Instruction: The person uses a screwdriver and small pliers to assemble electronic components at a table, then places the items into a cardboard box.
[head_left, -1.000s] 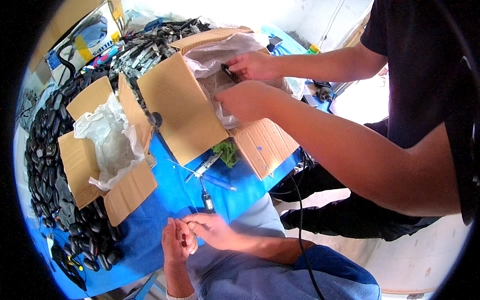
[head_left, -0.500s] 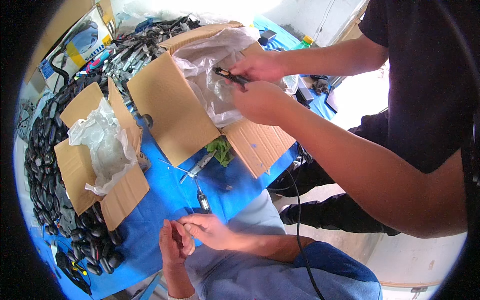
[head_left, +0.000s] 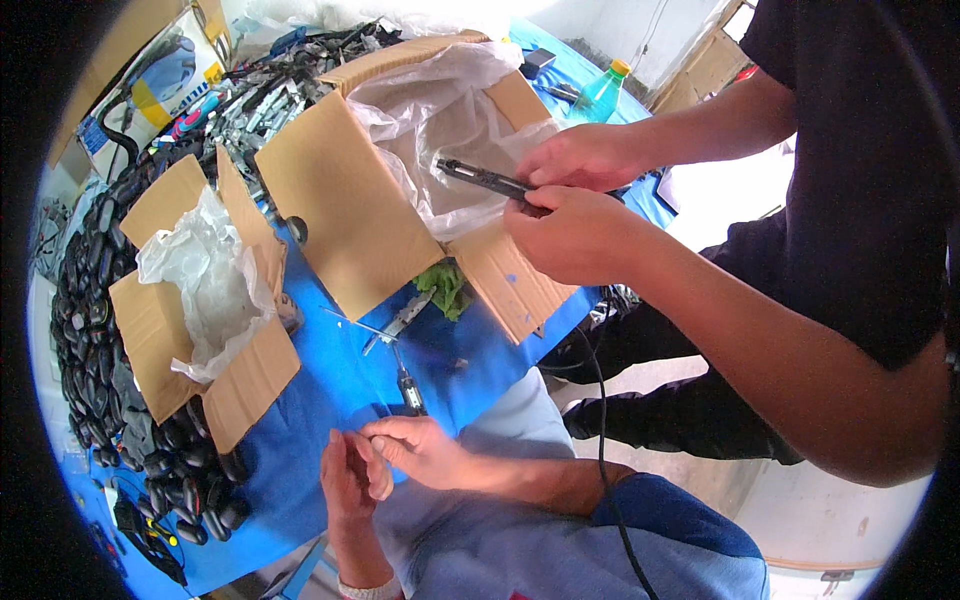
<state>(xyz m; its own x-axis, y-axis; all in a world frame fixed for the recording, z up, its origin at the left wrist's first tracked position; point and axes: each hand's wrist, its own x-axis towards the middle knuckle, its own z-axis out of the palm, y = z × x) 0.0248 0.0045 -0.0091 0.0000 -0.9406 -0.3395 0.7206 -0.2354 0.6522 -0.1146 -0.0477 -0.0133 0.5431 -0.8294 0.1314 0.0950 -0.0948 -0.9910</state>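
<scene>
At the lower middle, my left hand (head_left: 352,478) comes up from the bottom edge with its fingers curled inward. My right hand (head_left: 425,452) reaches in from the right, thumb and fingertips pinched together against the left fingers. Whatever lies between them is hidden or too small to name. Just beyond them a slim screwdriver-like tool (head_left: 409,390) with a dark handle and thin shaft lies on the blue table cover (head_left: 340,370). Farther off are a pale, narrow metal-looking piece (head_left: 402,325) and a crumpled green leafy-looking thing (head_left: 446,290).
A co-worker's hands (head_left: 575,235) hold a long black part (head_left: 487,182) over a large open carton (head_left: 350,215) lined with plastic. A smaller lined carton (head_left: 255,385) stands left, beside piled black rounded parts (head_left: 90,340). A green bottle (head_left: 600,95) stands far right; a black cable (head_left: 603,440) hangs down.
The co-worker's hands have moved right and turned the black part, so more of its length shows. My hands stay together in nearly the same place.
</scene>
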